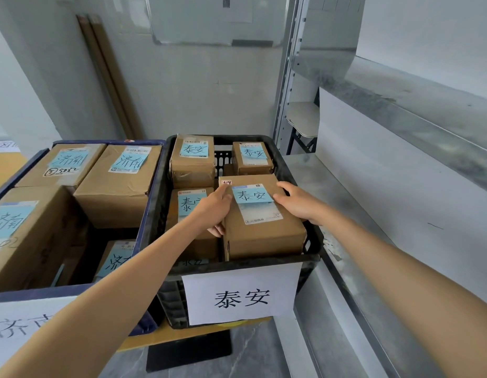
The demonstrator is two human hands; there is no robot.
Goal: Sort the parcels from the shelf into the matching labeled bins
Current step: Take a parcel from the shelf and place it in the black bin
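A brown cardboard parcel with a blue note reading 泰安 sits in the front right of the black bin, which carries a white 泰安 label. My left hand grips the parcel's left side, fingers down its flank. My right hand rests on its top right edge. Three other 泰安 parcels lie in the same bin: back left, back right, front left.
A blue bin on the left holds several boxes marked 济南. A grey metal shelf runs along the right, its upright post behind the black bin. A whiteboard hangs on the back wall.
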